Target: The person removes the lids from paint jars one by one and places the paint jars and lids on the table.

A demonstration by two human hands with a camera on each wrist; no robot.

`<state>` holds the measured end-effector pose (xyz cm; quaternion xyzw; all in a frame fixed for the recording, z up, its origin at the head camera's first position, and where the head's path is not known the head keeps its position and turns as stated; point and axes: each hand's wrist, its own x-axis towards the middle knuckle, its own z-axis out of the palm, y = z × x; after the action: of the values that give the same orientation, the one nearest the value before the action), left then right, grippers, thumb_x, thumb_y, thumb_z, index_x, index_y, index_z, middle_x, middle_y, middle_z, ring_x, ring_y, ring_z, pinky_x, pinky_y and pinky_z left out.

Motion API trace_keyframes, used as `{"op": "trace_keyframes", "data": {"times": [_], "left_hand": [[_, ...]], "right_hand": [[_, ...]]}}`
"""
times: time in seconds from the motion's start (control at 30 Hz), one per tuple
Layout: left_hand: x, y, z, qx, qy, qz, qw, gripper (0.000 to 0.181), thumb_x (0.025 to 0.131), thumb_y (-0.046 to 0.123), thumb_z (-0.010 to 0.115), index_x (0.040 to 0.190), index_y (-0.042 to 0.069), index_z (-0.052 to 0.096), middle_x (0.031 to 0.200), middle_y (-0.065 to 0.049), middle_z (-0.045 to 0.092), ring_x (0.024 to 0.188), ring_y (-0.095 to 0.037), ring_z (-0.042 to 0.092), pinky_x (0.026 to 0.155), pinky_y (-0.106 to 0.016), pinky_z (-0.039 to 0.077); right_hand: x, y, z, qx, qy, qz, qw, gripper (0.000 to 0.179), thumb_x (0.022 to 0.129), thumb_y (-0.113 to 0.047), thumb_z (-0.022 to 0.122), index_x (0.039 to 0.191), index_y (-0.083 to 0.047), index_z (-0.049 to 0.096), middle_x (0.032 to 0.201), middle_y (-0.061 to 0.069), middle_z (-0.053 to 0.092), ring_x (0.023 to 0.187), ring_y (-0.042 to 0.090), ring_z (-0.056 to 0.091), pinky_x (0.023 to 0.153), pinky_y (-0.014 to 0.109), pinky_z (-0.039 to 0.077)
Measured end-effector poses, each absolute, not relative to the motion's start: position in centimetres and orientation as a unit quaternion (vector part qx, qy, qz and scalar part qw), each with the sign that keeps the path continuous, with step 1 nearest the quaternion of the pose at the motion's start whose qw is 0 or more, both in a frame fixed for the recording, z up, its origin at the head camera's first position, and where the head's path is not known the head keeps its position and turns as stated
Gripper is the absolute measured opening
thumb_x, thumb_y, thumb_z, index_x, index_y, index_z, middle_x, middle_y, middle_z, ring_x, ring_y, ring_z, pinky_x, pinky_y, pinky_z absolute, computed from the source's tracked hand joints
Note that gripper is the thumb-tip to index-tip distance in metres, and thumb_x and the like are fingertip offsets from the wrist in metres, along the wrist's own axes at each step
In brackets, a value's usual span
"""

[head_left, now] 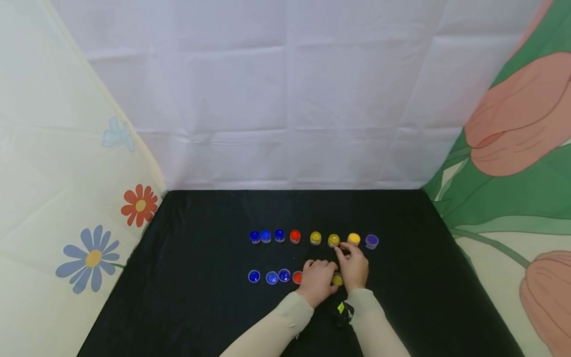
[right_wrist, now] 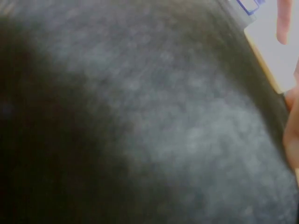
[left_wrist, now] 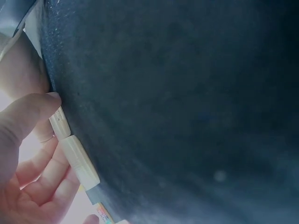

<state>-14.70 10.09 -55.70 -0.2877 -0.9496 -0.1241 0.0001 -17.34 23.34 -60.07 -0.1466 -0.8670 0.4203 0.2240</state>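
Observation:
Two rows of small round paint pots stand on a black cloth. My left hand [head_left: 317, 281] lies over the front row, its thumb and fingers around a dark yellow pot [head_left: 337, 279]. In the left wrist view, the thumb [left_wrist: 35, 109] touches the side of a pale pot [left_wrist: 59, 123], with another pale pot [left_wrist: 80, 161] beside it. My right hand [head_left: 355, 267] reaches to the back row, fingertips at the near right side of a dark yellow pot [head_left: 333, 240]. The right wrist view shows a blurred pale pot [right_wrist: 268, 51] near its fingers.
Along the back row stand several blue pots [head_left: 265, 236], a red pot [head_left: 295, 236], another dark yellow pot [head_left: 315, 238], a bright yellow pot [head_left: 354, 239] and a purple pot [head_left: 371, 241]. Several blue pots [head_left: 272, 277] and a red pot [head_left: 297, 277] lie left of my left hand.

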Motion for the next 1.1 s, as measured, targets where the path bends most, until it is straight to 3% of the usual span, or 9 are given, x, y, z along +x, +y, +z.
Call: {"op": "trace_keyframes", "data": {"times": [0.33,0.7,0.93,1.1], "left_hand": [[-14.8,10.2,-55.3,-0.275,-0.951,-0.139,-0.011,0.031,0.085,0.036,0.081,0.11,0.02,0.071,0.096,0.006,0.068,0.092,-0.013,0.062,0.098,-0.045,0.047],[-14.6,9.9,-56.1,-0.29,-0.947,-0.137,-0.004,0.034,0.087,0.038,0.08,0.113,0.019,0.069,0.098,0.005,0.067,0.091,-0.012,0.062,0.094,-0.04,0.047],[-14.8,10.3,-55.8,-0.238,-0.936,-0.254,-0.051,0.033,0.089,0.035,0.074,0.115,0.016,0.069,0.101,0.004,0.067,0.087,-0.011,0.058,0.083,-0.037,0.045],[-15.3,11.8,-54.5,-0.192,-0.909,-0.361,-0.088,0.035,0.095,0.026,0.068,0.127,0.012,0.063,0.118,-0.001,0.064,0.104,-0.014,0.061,0.091,-0.036,0.049]], "right_hand": [[-17.4,23.5,-59.4,-0.145,-0.866,0.427,0.215,0.019,0.092,-0.02,0.077,0.105,-0.007,0.075,0.105,0.01,0.073,0.076,0.024,0.067,0.067,0.036,0.052],[-16.9,24.0,-59.6,-0.13,-0.855,0.458,0.208,0.018,0.093,-0.018,0.076,0.105,-0.004,0.075,0.1,0.012,0.075,0.073,0.017,0.065,0.065,0.021,0.049],[-15.9,25.4,-59.3,-0.123,-0.836,0.485,0.226,0.009,0.094,-0.008,0.073,0.098,0.001,0.074,0.09,0.015,0.073,0.07,0.005,0.061,0.062,0.01,0.047],[-15.7,27.5,-59.2,-0.144,-0.831,0.486,0.227,0.013,0.094,-0.005,0.071,0.105,0.002,0.071,0.099,0.017,0.07,0.073,-0.005,0.055,0.065,0.005,0.043]]}}
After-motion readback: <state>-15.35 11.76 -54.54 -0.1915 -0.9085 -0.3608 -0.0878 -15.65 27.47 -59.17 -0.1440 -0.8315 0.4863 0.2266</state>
